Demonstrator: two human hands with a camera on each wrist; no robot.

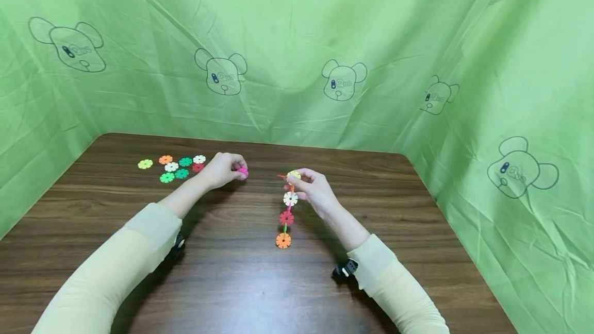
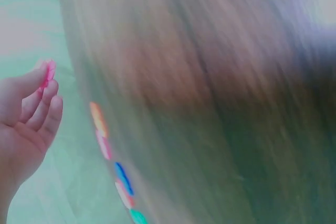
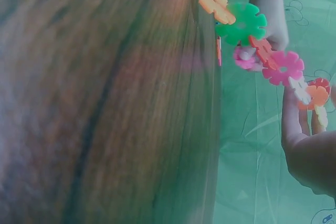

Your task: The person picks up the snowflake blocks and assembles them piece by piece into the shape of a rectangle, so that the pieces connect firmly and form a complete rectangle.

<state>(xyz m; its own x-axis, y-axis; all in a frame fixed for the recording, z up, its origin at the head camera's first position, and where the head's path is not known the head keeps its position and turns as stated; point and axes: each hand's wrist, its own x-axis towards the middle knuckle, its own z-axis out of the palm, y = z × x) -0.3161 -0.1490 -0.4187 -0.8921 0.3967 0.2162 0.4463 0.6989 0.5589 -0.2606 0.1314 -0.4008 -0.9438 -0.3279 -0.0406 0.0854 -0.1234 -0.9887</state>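
Between thumb and fingers, my left hand (image 1: 223, 169) pinches a pink notched flower disc (image 1: 243, 173), also seen edge-on in the left wrist view. My right hand (image 1: 317, 189) holds the far end of a chain of interlocked flower discs by its yellow disc (image 1: 294, 175). That chain runs toward me through a white disc (image 1: 290, 199) and a red disc (image 1: 286, 218) to an orange disc (image 1: 283, 241). Right wrist view shows a green disc (image 3: 247, 23) and a pink disc (image 3: 283, 68) linked among them. The two hands are apart.
Loose discs lie at the table's back left, among them a yellow one (image 1: 145, 164), a white one (image 1: 171, 167) and several green, orange and red ones. The brown wooden table (image 1: 232, 282) meets a green curtain (image 1: 287, 112) behind and at the sides.
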